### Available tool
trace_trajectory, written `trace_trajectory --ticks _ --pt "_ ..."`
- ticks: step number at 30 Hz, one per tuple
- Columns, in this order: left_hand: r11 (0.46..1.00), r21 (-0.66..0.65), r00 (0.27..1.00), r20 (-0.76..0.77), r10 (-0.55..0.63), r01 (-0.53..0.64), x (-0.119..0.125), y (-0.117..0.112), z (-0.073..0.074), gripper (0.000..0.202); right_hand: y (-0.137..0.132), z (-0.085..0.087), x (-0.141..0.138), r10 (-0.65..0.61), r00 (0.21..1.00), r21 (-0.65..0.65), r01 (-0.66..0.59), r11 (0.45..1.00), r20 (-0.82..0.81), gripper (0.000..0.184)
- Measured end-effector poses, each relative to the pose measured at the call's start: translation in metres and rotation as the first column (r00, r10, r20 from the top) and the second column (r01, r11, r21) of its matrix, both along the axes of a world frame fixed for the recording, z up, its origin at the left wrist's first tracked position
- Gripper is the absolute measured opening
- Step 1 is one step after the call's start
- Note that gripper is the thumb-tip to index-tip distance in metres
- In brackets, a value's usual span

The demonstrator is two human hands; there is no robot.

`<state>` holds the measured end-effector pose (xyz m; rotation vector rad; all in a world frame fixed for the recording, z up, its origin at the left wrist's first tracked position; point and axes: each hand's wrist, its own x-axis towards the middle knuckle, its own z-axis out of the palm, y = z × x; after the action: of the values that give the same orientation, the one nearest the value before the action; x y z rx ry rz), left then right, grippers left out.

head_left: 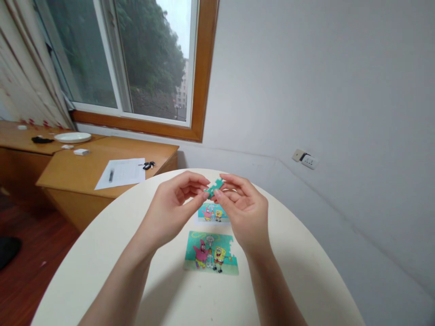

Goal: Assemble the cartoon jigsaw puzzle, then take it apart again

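Note:
Both hands are raised above a round cream table (102, 253). My left hand (173, 203) and my right hand (243, 206) pinch the same small teal jigsaw piece (215, 186) between their fingertips. Below them on the table lies a nearly whole cartoon jigsaw (211, 252) with a gap at its upper right edge. A small picture card (212, 213) with the same cartoon lies just beyond it, partly hidden by my hands.
A wooden desk (78, 174) stands to the left under a window, with a sheet of paper (121, 173), a pen, keys (148, 165) and a white plate (72, 137). A white wall with a socket (306, 159) runs along the right.

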<state>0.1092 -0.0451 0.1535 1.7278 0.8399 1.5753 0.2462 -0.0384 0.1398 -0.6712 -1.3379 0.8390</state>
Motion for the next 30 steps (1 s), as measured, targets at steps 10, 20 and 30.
trace_trajectory --ticks 10,20,30 --pt "1.000 0.016 1.000 -0.011 0.012 -0.012 0.0003 -0.0015 0.0001 0.008 0.0008 0.0020 -0.0012 -0.019 1.000 0.005 0.019 1.000 -0.014 0.024" --pt "1.000 0.023 1.000 -0.027 0.016 -0.016 0.0007 -0.0009 0.0002 0.006 0.0007 0.0028 -0.0012 -0.028 1.000 0.010 0.028 1.000 0.001 0.023" --pt "0.997 0.039 0.996 -0.062 0.064 -0.062 0.0004 0.0013 -0.0006 0.007 0.0009 0.0015 -0.0029 0.001 1.000 0.007 -0.001 1.000 0.012 0.023"
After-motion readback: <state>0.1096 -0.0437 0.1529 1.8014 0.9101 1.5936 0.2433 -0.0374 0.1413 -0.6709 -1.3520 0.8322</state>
